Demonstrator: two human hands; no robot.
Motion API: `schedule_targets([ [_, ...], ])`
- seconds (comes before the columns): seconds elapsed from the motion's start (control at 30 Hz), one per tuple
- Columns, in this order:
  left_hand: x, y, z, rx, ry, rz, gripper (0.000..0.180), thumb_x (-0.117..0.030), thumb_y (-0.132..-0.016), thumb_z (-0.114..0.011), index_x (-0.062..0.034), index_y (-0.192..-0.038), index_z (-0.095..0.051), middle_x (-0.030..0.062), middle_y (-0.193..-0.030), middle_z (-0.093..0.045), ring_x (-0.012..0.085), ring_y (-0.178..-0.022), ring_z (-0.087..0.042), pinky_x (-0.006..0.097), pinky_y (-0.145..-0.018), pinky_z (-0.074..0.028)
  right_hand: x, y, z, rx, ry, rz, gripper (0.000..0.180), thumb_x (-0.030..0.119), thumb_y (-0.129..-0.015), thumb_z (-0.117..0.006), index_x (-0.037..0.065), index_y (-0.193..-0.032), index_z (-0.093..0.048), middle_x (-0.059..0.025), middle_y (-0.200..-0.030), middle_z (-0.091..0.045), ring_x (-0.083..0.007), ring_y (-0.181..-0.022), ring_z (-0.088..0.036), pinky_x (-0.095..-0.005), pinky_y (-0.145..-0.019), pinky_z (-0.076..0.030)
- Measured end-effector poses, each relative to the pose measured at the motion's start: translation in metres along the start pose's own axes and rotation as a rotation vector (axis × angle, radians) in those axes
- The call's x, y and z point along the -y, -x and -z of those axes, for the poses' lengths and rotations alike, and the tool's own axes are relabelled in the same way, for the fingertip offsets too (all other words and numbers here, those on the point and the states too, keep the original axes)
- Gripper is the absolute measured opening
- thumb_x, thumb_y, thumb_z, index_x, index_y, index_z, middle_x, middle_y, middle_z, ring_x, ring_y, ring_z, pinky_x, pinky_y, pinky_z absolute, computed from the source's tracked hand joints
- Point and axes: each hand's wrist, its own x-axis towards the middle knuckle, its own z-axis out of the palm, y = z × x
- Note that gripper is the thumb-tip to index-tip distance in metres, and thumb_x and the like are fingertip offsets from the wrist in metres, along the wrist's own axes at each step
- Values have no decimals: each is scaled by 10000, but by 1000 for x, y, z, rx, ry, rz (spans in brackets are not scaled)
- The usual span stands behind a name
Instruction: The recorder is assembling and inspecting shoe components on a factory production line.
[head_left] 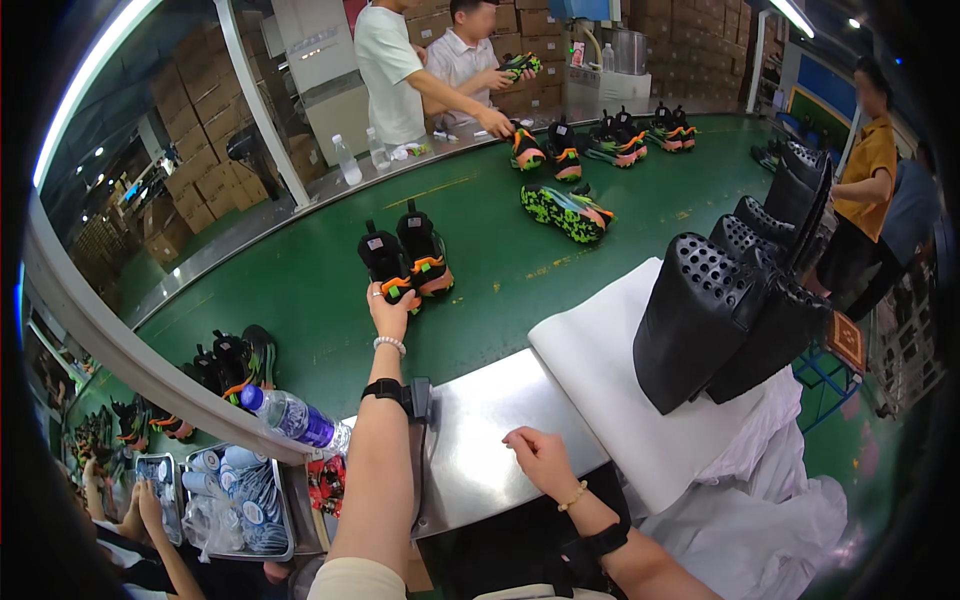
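Green conveyor belt (300, 290); left hand (392, 310) grasps black sneaker (385, 262).

Green conveyor belt (320, 290) — sneaker pairs (405, 260)

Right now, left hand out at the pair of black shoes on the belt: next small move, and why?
Probably close the left hand on the heel of the nearer black shoe and draw it toward the steel table. The fingers are already at that heel, though a firm grip is not clear. The right hand rests flat on the table, holding nothing, free to take it.
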Motion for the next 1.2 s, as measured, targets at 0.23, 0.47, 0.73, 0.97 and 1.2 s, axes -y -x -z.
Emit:
schedule_targets([
  [0.23,-95,-33,0,487,-690,-263,718,-236,-626,-802,-179,-1266,-480,128,-1183,-482,333,-1092,-556,424,-882,-497,1,2,8,-37,51,17,208,225,-903,-576,51,-906,-690,-127,-546,-543,-195,-438,-489,-309,-465,-380],
  [0.47,-81,-62,-8,739,-649,-220,524,-306,-615,-833,-51,-1050,-689,169,-1048,-627,319,-954,-632,383,-846,-512,0,4,7,12,43,-14,220,274,-902,-568,90,-932,-686,-117,-574,-559,-215,-471,-510,-315,-490,-394],
  [0.73,-149,43,29,790,-452,-291,419,-306,-644,-811,10,-889,-687,153,-818,-590,299,-754,-607,385,-688,-482,5,5,17,29,-56,-14,231,245,-923,-544,60,-925,-683,-66,-554,-549,-140,-476,-498,-281,-490,-394],
  [0.97,-180,28,28,771,-159,-239,157,-88,-747,-568,12,-763,-688,201,-796,-648,341,-828,-641,418,-802,-501,121,52,112,-79,-199,92,199,158,-929,-550,2,-916,-672,-13,-607,-556,-57,-501,-483,-223,-496,-387],
  [1.2,-141,43,-39,413,-205,-297,474,-135,-789,-598,-15,-1223,-452,222,-1282,-461,408,-1123,-499,435,-922,-446,191,84,233,-999,278,630,151,80,-919,-523,-20,-971,-623,-58,-859,-632,-60,-608,-505,-193,-576,-399],
])
